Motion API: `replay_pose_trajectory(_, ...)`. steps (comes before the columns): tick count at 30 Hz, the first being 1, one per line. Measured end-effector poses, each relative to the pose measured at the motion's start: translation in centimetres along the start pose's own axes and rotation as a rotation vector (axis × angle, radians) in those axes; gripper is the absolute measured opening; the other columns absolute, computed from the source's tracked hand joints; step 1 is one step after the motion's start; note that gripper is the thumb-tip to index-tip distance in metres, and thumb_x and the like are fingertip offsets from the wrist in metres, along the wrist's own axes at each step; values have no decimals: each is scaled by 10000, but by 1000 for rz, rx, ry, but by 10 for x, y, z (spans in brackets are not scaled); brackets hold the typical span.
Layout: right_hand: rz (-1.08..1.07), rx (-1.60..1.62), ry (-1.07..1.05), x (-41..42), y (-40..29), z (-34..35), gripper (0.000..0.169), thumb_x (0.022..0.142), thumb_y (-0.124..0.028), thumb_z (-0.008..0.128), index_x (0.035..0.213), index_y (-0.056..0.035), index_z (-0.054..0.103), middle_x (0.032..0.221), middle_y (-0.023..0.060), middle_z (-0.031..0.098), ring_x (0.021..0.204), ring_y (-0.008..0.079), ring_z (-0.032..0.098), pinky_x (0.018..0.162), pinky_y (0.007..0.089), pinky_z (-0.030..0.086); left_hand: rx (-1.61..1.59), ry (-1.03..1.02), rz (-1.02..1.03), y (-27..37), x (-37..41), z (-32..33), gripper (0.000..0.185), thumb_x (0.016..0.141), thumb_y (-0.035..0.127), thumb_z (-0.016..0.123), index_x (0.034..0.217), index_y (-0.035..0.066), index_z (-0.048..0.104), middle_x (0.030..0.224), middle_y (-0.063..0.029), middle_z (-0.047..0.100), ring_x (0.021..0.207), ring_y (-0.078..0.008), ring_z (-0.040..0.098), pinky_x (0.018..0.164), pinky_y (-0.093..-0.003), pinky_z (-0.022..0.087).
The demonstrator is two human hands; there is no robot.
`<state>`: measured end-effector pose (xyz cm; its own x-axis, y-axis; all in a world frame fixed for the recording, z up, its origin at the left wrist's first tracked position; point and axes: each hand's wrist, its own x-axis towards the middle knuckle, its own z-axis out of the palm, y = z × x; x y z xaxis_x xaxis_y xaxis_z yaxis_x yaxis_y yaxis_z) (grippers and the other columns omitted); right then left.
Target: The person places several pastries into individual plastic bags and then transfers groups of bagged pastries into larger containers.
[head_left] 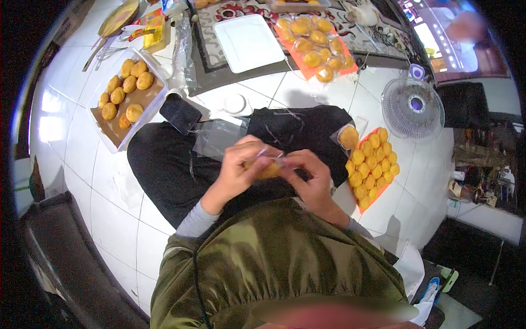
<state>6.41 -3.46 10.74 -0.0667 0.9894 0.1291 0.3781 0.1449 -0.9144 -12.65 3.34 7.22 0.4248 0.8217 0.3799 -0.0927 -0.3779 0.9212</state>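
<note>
A golden-brown bun in clear plastic wrap is held over my lap between both hands. My left hand grips the bun's left side, its thumb across the front. The fingertips of my right hand pinch the plastic at the right end. Between my legs lie flat clear plastic bags. A dark phone rests on my left knee. By my right knee sits another bun in clear plastic, beside an orange tray of small yellow buns. Fingers hide part of the held bun.
At the left stands a plastic box lined with brown paper, holding several buns. Ahead are a white lid and wrapped buns on an orange sheet. A fan stands at the right, near a screen. A whisk lies far left.
</note>
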Motion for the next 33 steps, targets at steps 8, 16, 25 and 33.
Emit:
replay_pose_trajectory(8, 124, 64, 433, -53, 38, -61, 80, 884, -29, 627, 958, 2, 628, 1026, 88, 622, 931, 151, 588, 820, 270, 479, -131, -280, 13, -23, 46, 86, 360, 875, 320, 658, 1109, 48, 691, 1109, -121, 689, 1000, -291, 642, 915, -383, 470)
replay_pose_trajectory(16, 302, 49, 605, -96, 82, -88, 48, 912, -12, 592, 959, -10, 599, 1016, 66, 604, 935, 122, 559, 831, 253, 451, -212, -373, -134, -62, 43, 136, 352, 758, 101, 773, 1093, 30, 692, 1132, -140, 678, 1002, -275, 669, 866, -370, 528)
replay_pose_trajectory(25, 260, -141, 447, -97, 95, -103, 126, 890, -10, 633, 1013, -9, 605, 992, 62, 611, 901, 143, 601, 786, 260, 497, -156, -331, -200, -63, 49, 152, 263, 729, 66, 797, 976, 25, 721, 972, -114, 670, 891, -214, 655, 804, -321, 524)
replay_pose_trajectory(33, 278, 150, 548, -94, 109, -102, 89, 870, -45, 682, 948, -18, 649, 919, 65, 633, 857, 154, 608, 804, 278, 487, -196, -342, -247, -83, 47, 155, 188, 733, 60, 801, 883, 4, 703, 900, -86, 676, 827, -161, 648, 748, -287, 518)
